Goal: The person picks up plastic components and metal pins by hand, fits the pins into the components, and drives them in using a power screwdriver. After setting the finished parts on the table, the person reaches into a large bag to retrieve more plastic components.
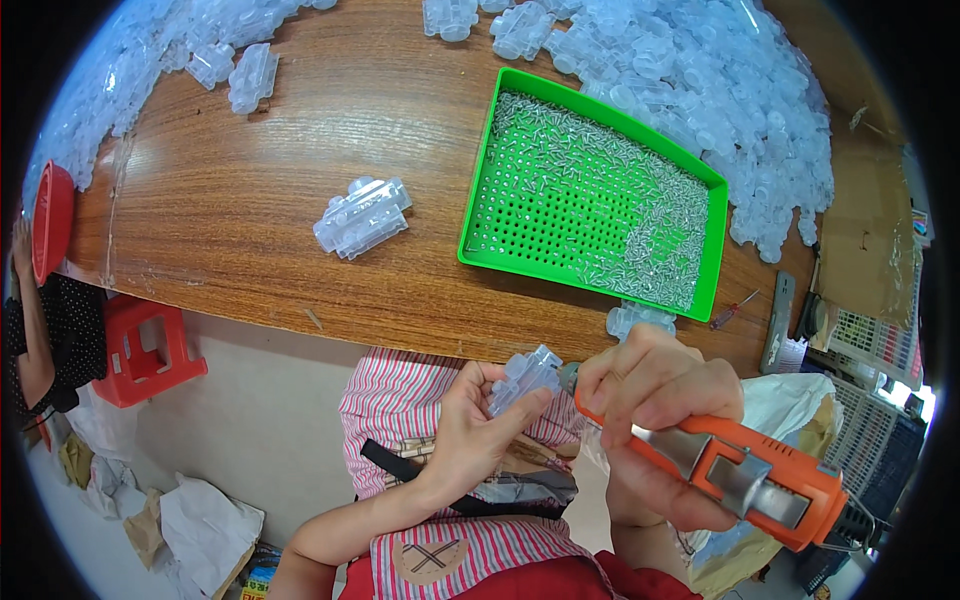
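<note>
Between the thumb and fingers of my left hand [478,425] is a clear plastic housing [527,376], held over my lap at the table's near edge. My right hand [660,395] wraps around an orange electric screwdriver [755,475], which lies slanted with its nose toward the housing. The grey nose [569,377] is right beside the housing; whether a bit or screw is inside it cannot be made out. Just beyond my hands, a green tray [590,287] with a perforated bottom carries many small silver screws [665,235].
One clear housing [363,216] lies alone on the wooden table [270,200]. Heaps of similar housings [700,90] cover the far side. A small screwdriver [735,309] lies right of the tray. At left are a red basin [52,222], another person's arm [33,325] and a red stool [150,350].
</note>
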Motion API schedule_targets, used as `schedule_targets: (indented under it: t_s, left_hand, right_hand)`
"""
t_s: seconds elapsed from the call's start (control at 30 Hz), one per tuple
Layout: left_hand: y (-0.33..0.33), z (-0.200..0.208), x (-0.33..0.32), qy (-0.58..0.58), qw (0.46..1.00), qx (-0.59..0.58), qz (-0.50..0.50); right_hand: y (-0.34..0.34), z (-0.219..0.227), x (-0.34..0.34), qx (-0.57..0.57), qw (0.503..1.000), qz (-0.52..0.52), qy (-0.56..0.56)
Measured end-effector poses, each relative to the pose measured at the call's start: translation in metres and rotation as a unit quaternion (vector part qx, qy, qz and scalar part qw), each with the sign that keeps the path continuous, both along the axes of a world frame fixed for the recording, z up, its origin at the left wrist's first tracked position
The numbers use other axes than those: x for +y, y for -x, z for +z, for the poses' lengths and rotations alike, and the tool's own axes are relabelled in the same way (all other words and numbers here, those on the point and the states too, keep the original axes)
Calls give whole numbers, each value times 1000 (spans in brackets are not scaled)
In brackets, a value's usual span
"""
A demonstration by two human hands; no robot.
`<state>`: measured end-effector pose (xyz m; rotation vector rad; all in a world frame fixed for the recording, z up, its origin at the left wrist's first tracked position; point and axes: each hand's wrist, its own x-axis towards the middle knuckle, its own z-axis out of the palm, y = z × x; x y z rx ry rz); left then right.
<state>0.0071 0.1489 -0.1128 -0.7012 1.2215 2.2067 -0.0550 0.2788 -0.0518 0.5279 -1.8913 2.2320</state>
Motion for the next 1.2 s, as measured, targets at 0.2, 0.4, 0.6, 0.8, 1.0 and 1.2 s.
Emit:
schedule_targets:
  t_s: [0.2,0.4,0.6,0.8,1.0,1.2]
  left_hand:
    - [1,4,6,4,999,24,22]
    - [-1,1,4,3,998,60,16]
    - [-1,6,-17,53,986,86,-132]
    - [52,56,-113,531,777,336,-40]
    - [111,42,-152,571,797,189,-63]
    - [110,60,-124,724,598,338,-64]
  right_hand:
    - [8,4,0,6,1000,13,0]
    - [5,6,-5,-3,999,17,-30]
    - [9,32,4,-41,996,22,75]
    - [20,61,44,35,992,-111,51]
    - [17,45,65,16,985,-170,24]
    - [19,51,68,30,978,-205,28]
